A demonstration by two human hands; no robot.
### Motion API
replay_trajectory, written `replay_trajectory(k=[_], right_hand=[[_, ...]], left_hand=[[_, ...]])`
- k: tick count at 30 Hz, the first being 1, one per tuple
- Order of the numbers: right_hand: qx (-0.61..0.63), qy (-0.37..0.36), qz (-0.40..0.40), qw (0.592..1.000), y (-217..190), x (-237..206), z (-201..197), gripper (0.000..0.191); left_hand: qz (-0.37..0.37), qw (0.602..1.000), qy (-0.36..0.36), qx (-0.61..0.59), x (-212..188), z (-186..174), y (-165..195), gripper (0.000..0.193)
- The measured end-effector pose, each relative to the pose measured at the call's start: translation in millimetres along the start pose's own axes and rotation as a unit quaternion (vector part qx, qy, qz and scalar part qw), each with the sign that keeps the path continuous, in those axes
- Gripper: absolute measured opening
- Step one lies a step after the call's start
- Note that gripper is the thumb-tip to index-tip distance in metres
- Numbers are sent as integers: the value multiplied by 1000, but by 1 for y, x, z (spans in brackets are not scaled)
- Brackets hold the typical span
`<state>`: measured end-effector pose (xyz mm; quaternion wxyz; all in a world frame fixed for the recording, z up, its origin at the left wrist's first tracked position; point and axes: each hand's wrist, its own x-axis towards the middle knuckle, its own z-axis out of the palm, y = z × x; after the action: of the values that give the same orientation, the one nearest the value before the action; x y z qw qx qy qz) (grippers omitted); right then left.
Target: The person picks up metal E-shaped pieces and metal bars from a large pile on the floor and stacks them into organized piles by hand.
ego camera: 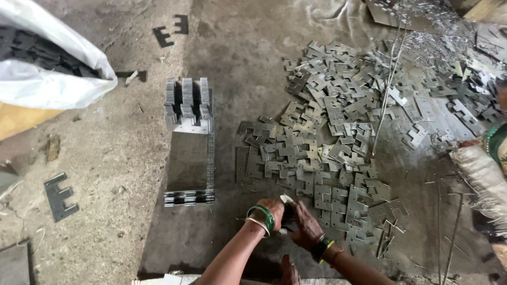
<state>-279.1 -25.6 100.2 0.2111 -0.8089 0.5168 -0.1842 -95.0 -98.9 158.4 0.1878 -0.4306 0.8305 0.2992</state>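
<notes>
My left hand (273,210), with green and white bangles on the wrist, and my right hand (305,228), with dark and green bangles, meet low in the frame. Together they grip a small bundle of flat E-shaped metal plates (288,210), mostly hidden by the fingers. Just beyond my hands a wide spread of loose grey E-shaped plates (317,153) covers the floor. To the left of my hands lies a neatly stacked row of the same plates (190,153), set on edge in a long block.
A white sack (47,79) holding dark plates sits at the upper left. Single plates lie on the concrete at left (59,196) and at top (171,31). Metal swarf and strips (433,31) pile at the upper right. Fringed cloth (483,174) is at the right edge.
</notes>
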Motion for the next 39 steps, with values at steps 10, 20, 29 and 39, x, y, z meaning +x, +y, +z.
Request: replay_trajectory(k=[10,20,29,39], right_hand=[[-116,5,-64,991,-27,10,11,64],[-33,14,64,997,-65,31,-14,59],[48,103,123,986,-51,26,-17,73],[84,141,166,972,-49,20,5,96]], left_hand=[[-12,986,38,-164,-29,-18,-52,79],[-40,761,299,-575,-30,32,-109,77],[-59,701,331,-629,-5,32,-41,93],[-106,608,264,-742,-4,25,-45,102]])
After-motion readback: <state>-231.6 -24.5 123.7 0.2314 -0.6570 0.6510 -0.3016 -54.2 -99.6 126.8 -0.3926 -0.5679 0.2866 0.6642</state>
